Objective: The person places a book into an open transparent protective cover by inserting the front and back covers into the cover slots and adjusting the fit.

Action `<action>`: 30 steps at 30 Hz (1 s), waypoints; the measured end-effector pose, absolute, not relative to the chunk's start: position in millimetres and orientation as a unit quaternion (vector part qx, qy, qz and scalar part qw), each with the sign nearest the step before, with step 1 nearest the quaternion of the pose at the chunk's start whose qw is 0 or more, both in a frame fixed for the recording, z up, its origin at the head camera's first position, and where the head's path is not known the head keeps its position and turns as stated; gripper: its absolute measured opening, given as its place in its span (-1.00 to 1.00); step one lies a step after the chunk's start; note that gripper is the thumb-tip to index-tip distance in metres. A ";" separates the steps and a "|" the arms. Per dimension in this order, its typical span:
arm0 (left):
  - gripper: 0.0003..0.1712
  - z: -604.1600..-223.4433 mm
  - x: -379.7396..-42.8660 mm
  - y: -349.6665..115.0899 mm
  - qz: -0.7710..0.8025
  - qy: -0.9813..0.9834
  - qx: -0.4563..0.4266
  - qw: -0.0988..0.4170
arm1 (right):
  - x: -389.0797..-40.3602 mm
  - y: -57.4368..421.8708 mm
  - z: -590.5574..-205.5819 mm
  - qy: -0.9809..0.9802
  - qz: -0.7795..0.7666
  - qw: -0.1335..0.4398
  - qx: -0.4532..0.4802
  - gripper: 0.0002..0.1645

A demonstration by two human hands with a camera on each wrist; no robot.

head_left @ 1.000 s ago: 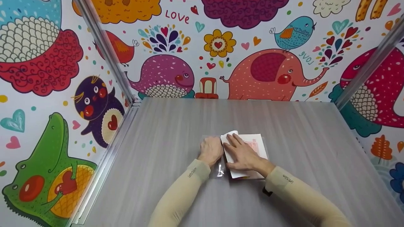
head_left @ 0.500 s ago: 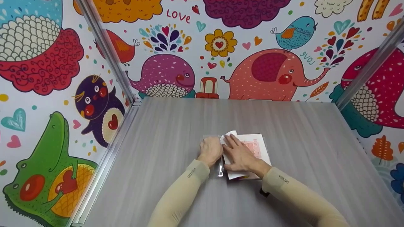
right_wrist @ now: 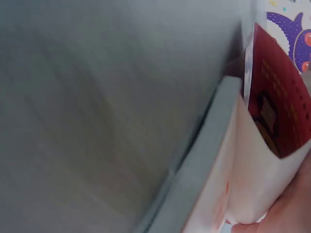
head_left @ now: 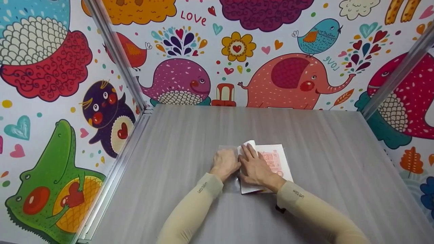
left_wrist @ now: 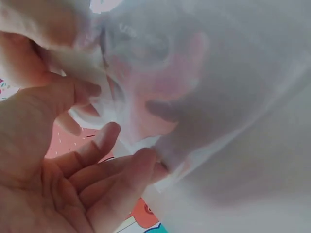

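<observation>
A thin book (head_left: 276, 162) with a white page and pinkish-red print lies on the table, its white-backed cover bent up along the left side. The right wrist view shows that cover's dark red outer face (right_wrist: 279, 92) beside the page edges (right_wrist: 209, 155). My right hand (head_left: 256, 166) presses on the white side of the cover, fingers extended. Left of the book, my left hand (head_left: 225, 163) grips a clear plastic book cover (head_left: 230, 187) near the bent edge. In the left wrist view the film (left_wrist: 233, 111) spreads past its curled fingers (left_wrist: 129, 182).
The grey wood-grain table (head_left: 176, 135) stretches around the book. Metal frame posts (head_left: 117, 54) stand at its back corners, and cartoon-printed panels (head_left: 190, 81) enclose the back and sides. A small black item (head_left: 280, 209) shows under the right cuff.
My right hand has shifted slightly left over the bent cover, uncovering more of the printed page. The left hand has turned and slid a little lower while still gripping the plastic.
</observation>
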State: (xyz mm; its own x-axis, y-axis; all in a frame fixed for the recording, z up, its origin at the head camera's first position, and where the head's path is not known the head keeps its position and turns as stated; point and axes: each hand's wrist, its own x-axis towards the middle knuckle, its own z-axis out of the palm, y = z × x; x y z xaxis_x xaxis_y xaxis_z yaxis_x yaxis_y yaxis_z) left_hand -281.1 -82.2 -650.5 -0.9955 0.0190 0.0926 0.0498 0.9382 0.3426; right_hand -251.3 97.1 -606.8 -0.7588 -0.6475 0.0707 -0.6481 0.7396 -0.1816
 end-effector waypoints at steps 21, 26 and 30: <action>-0.72 -590.5 -240.3 -66.6 -0.146 -0.988 -0.010 0.040 | -259.2 108.7 -643.8 -0.921 0.154 0.086 0.347 -0.08; -0.70 -611.8 -248.6 -69.2 -0.144 -0.988 -0.012 0.047 | -251.9 121.9 -659.3 -0.893 0.255 0.128 0.348 0.01; -0.67 -643.8 -264.9 -70.8 -0.118 -0.991 -0.016 0.065 | -229.9 112.6 -626.1 -0.912 0.225 0.096 0.328 -0.06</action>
